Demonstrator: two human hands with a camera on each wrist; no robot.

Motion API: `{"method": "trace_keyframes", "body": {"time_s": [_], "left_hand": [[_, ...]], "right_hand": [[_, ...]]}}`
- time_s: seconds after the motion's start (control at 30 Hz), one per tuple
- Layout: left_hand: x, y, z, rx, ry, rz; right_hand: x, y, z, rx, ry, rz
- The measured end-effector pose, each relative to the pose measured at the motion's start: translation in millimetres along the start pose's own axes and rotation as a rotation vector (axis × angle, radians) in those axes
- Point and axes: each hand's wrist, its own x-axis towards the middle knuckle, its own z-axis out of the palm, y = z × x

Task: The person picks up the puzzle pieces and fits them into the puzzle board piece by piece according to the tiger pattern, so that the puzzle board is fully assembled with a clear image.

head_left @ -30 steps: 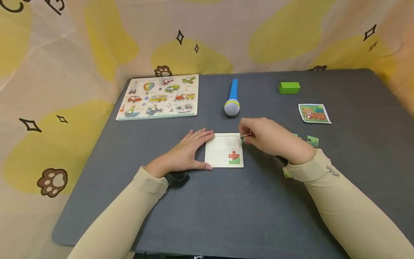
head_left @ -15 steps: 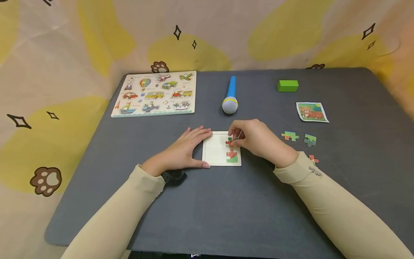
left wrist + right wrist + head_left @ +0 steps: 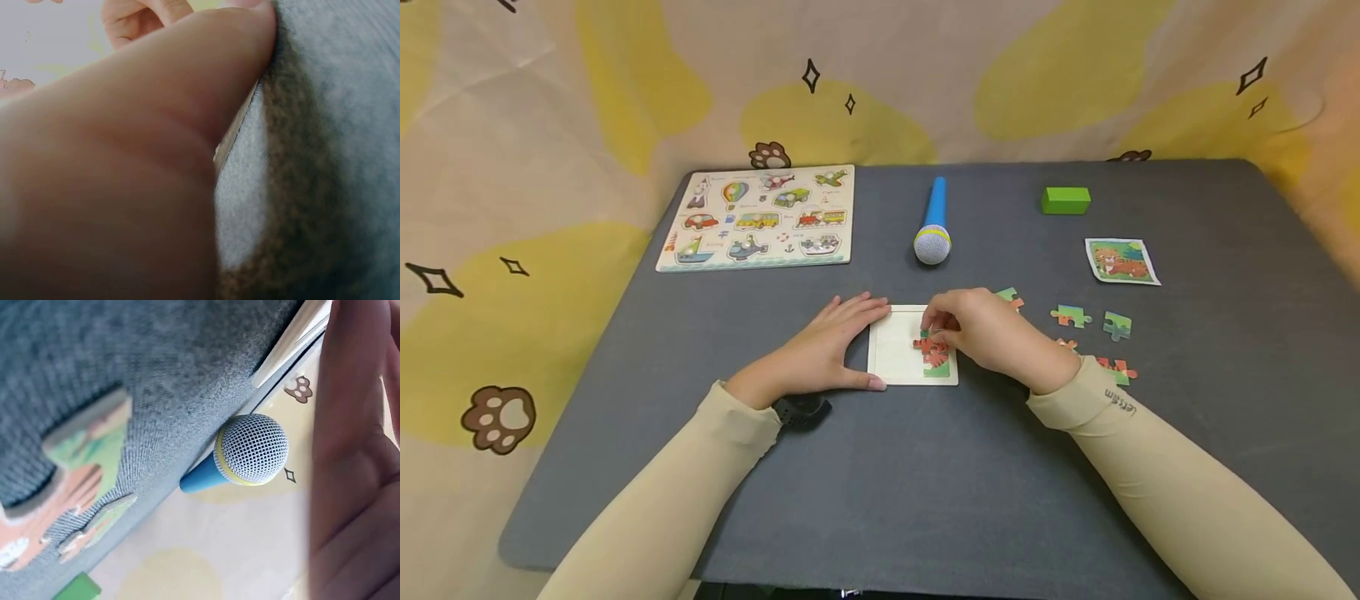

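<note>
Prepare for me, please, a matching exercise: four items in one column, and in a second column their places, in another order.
Items
1. Left hand
2. Right hand
3. Toy microphone
4. Green block

Places
A. Just right of the vehicle puzzle board
B. On the right, beyond the animal picture card
C. At the left edge of the white puzzle tray
D. At the jigsaw pieces in the tray's right half

Pairs: 1-C, 2-D, 3-A, 4-B
</note>
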Motion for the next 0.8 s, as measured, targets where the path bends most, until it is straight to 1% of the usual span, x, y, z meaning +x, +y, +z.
{"method": "trace_keyframes", "body": {"time_s": [0.2,0.33,0.6,0.8], "left_hand": [[-0.6,1.7,-0.2,-0.005,0.001,0.005],[-0.5,1.0,1.1,-0.003,0.005,0.006],[-0.5,0.9,0.7,-0.007,0.013,0.020],[-0.9,2.6,-1.0,-0.004,0.005,0.008]], "right_hand": [[-1.4,-0.5,2.5,-0.127,-0.014,-0.008],[-2.5,0.6,4.3,-0.156,-0.020,-0.010],[-3.6,0.9,2.9,-0.199,-0.001,-0.035],[-5.5,-4.0,-2.3,-0.282,0.027,-0.001]]}}
